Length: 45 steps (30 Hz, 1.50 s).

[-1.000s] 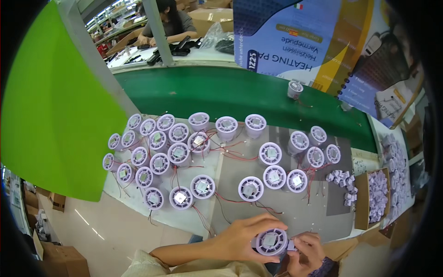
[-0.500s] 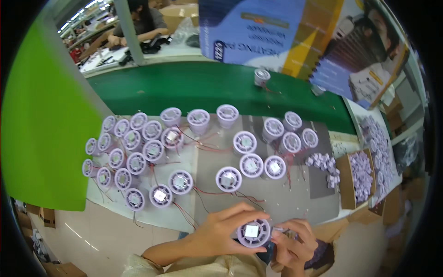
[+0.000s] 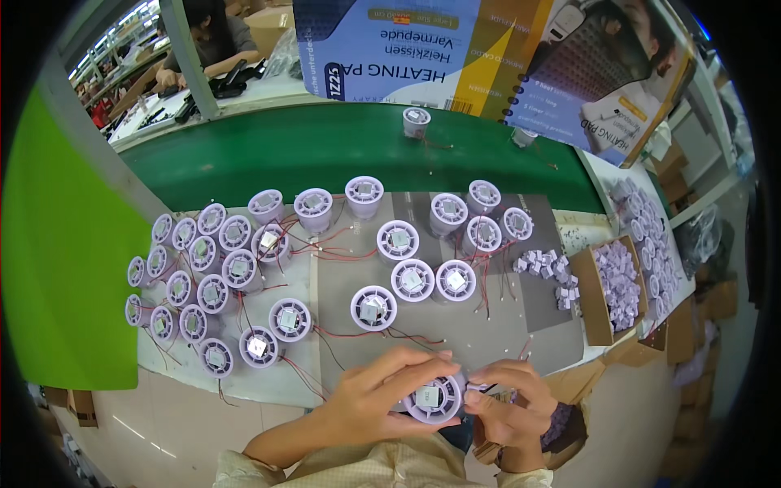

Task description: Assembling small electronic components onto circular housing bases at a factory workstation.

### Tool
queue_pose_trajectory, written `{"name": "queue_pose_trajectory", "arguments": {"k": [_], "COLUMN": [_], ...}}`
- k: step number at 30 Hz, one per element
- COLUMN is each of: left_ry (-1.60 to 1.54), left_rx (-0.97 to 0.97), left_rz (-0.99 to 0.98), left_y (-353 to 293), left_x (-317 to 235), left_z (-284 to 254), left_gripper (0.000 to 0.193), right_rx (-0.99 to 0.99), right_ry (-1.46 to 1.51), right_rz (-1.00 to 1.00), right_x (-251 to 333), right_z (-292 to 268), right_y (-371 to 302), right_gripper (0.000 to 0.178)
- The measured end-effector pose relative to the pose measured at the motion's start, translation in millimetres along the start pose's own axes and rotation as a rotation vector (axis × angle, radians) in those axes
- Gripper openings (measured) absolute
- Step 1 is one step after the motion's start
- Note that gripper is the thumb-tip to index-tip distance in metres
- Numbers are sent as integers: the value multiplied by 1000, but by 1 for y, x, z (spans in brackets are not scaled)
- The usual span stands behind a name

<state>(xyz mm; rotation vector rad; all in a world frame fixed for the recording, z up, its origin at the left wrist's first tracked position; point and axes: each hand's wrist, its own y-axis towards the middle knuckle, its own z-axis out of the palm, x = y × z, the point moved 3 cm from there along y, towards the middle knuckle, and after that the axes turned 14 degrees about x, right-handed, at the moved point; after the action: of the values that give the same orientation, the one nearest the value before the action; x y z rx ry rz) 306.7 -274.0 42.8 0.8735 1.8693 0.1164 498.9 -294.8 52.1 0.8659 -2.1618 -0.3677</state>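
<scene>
My left hand [image 3: 370, 400] is closed around a lavender cup-shaped plastic housing [image 3: 446, 397] with a slotted ring face and a pale square piece in its middle. At the right side of that housing, my right hand [image 3: 514, 408] pinches a small lavender plastic piece [image 3: 478, 387], mostly hidden by the fingers. Beyond my hands stand several matching housings, among them one with red and black wires [image 3: 373, 308], one farther right [image 3: 455, 281] and one at the left [image 3: 258, 347]. Most show a pale square piece and trailing wires.
Small lavender pieces [image 3: 547, 263] lie loose on the grey mat [image 3: 342, 281], and more fill a cardboard box [image 3: 590, 297] at the right. A green belt [image 3: 268, 154] runs behind, below a large printed carton [image 3: 407, 57]. A green panel [image 3: 65, 268] borders the left. Another person [image 3: 220, 41] sits beyond.
The whole view has shifted, so the table's things appear farther left. My hands keep hold of the housing and the small piece, and the housing's face has turned slightly.
</scene>
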Motion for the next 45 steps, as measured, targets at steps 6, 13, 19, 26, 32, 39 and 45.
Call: {"name": "queue_pose_trajectory", "arguments": {"k": [6,13,19,26,32,39,45], "left_ry": [-15,-52,-10,255,692,933,723], "left_rx": [23,25,17,55,-12,-68,169], "left_rz": [-8,22,7,-108,-338,-682,-790], "left_y": [1,3,5,11,47,65,53], "left_x": [-7,-9,-6,-18,8,191,318], "left_z": [-5,-6,-6,-35,-144,-295,-328], "left_gripper": [59,58,59,61,55,61,68], "right_rx": [-76,-69,-42,73,-127,-34,2], "right_ry": [85,3,7,-74,-287,-498,-520], "right_rz": [11,-30,-35,-97,202,630,608], "right_x": [-2,3,-1,-12,-63,-148,-167], "right_z": [2,0,-1,-6,-32,-51,-50], "right_y": [-3,-2,3,26,10,-31,-23], "right_gripper": [32,31,35,42,44,44,52]}}
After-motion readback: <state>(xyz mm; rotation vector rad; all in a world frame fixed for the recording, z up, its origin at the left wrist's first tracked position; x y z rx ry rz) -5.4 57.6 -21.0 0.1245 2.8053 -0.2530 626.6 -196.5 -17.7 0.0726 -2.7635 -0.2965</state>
